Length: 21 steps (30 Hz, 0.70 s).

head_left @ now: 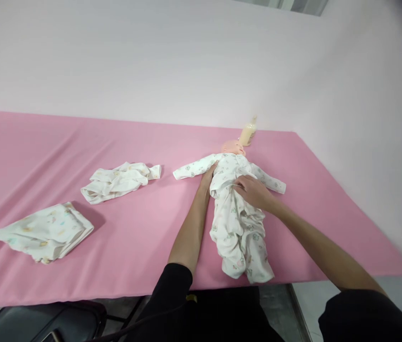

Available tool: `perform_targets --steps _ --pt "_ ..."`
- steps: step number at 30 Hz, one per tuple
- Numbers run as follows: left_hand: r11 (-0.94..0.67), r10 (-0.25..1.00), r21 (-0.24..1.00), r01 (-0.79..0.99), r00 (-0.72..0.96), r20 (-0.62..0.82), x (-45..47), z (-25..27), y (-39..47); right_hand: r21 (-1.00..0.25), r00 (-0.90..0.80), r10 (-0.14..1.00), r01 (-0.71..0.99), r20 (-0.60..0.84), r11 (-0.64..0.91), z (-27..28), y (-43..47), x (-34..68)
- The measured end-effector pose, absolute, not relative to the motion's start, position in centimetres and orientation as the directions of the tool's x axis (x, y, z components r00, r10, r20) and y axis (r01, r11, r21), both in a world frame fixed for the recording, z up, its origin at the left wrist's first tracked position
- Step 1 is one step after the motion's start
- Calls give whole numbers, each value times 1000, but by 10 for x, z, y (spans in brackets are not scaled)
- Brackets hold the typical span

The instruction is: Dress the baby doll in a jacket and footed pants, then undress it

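Observation:
A baby doll lies on its back, its head toward the wall. It wears a white printed long-sleeved top and matching pants, which are bunched along the legs. My left hand is closed against the doll's side below the armpit; most of its fingers are hidden by the body. At the doll's waist, my right hand pinches the fabric where the top's hem meets the pants. The doll's sleeves spread out to both sides.
Behind the doll's head stands a pump bottle of pale liquid. Left of the doll lie a crumpled white garment and a folded printed cloth on the pink table cover. A black chair is below the front edge.

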<state>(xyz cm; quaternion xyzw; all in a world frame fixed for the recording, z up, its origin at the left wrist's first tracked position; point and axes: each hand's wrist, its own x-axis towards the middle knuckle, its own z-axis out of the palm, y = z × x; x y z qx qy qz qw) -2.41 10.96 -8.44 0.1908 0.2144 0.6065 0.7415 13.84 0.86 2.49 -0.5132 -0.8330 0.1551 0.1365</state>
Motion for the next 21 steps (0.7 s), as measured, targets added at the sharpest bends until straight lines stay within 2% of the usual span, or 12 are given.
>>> perform_targets --steps 3,7,12,14,18,21 --pt "182 982 556 -811 173 -70 -23 -81 110 -312 -343 922 869 179 384 16 19 132" --pt "274 961 497 -823 254 -109 -23 -79 110 -196 -222 925 937 308 290 10 35 124" --pt "269 962 517 -812 253 -103 -24 -82 111 -139 -131 923 972 363 192 5 45 120" --pt "253 966 541 -802 244 -90 -23 -82 110 -118 -184 910 963 371 243 6 40 119" --pt "229 971 565 -793 230 -71 -23 -77 108 -72 -432 818 867 380 492 18 21 114" --pt "240 970 541 -806 178 -164 -24 -74 108 49 -615 728 773 302 633 28 11 100"
